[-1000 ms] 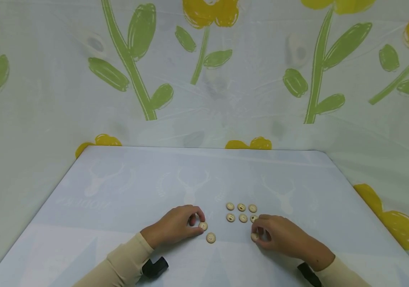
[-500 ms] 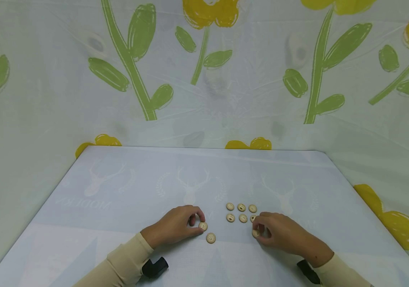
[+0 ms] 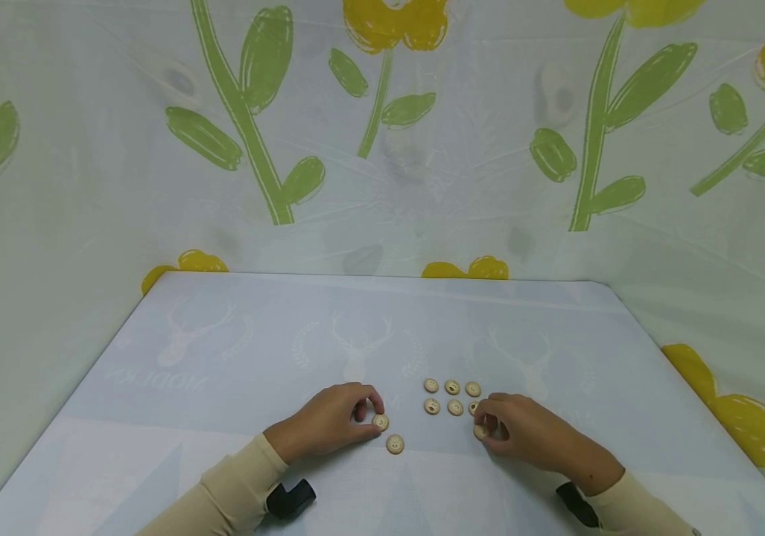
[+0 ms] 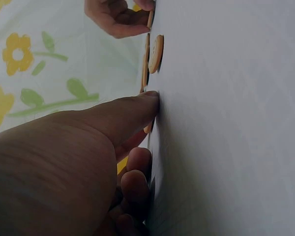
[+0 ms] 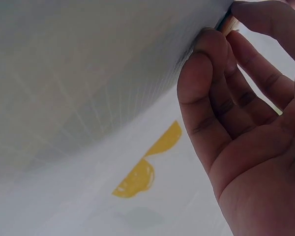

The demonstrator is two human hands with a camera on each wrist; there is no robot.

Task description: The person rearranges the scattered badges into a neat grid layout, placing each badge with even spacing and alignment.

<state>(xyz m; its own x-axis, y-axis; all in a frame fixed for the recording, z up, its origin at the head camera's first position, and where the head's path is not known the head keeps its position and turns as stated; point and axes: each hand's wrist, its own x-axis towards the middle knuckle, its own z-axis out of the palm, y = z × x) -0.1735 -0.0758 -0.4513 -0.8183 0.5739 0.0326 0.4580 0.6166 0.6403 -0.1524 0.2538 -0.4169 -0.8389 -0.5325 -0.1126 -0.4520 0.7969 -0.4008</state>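
Observation:
My left hand (image 3: 330,421) pinches a round wooden button (image 3: 381,422) lying on the table, between thumb and forefinger. Just below it lies a loose button (image 3: 395,444), which also shows near the thumb tip in the left wrist view. On the right, my right hand (image 3: 535,438) holds another button (image 3: 480,432) by its edge at the tabletop; only a sliver of that button (image 5: 228,24) shows in the right wrist view. Beyond it, several buttons form two short rows, including a middle one (image 3: 455,407). The fingers partly cover the lower row's right-end button (image 3: 473,407).
The pale blue-white table (image 3: 221,476) carries faint deer-head prints. A white curtain (image 3: 462,201) with green and yellow flowers hangs behind and along the sides. Dark devices, one of them a black wrist mount (image 3: 290,499), sit at both wrists.
My right hand has moved slightly away from me and to the right, sliding its button closer to the lower row. The left hand and the other buttons have stayed put.

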